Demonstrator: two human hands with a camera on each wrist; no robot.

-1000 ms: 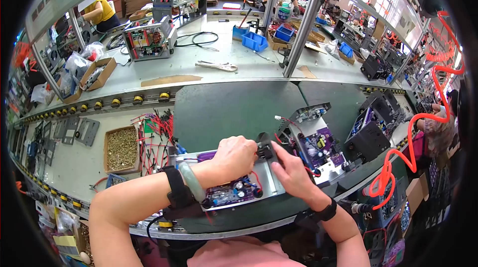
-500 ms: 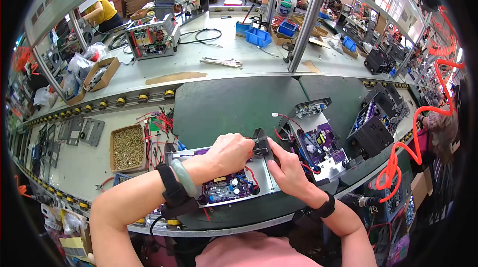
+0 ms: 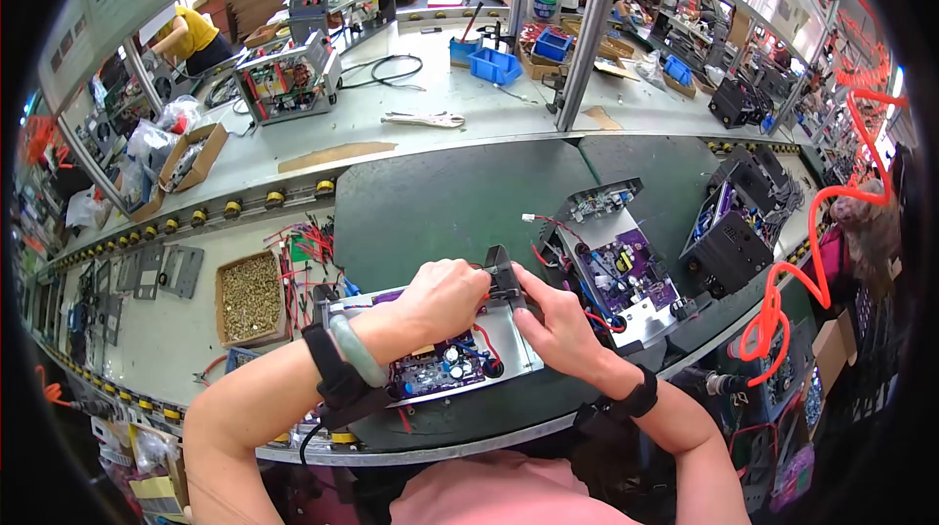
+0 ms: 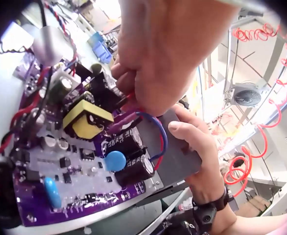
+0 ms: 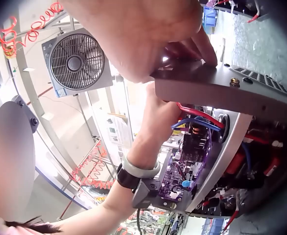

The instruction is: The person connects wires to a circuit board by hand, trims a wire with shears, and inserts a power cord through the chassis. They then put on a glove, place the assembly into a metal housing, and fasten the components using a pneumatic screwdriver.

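Note:
An open metal chassis (image 3: 526, 347) with a purple circuit board (image 4: 80, 166) lies in front of the person. At its right end stands a black end panel (image 3: 503, 275). The left hand (image 3: 435, 302), fingers curled, is at the panel's inner side; between its fingers shows a red wire (image 4: 129, 97), whose far end is hidden. The right hand (image 3: 565, 331) grips the panel from its outer side; in the left wrist view its thumb lies on the grey-black face. In the right wrist view the right palm (image 5: 148, 34) covers part of the panel (image 5: 202, 93).
Right of the chassis stands a second open unit (image 3: 631, 266), and beyond it a black-cased unit (image 3: 734, 256). At the left are a box of brass-coloured parts (image 3: 278, 308) and red wires (image 3: 311, 239). A coiled orange hose (image 3: 817, 271) hangs at the right.
Both hands and the chassis end have shifted slightly left in the head view, which has itself moved a little. The hands remain at the black panel.

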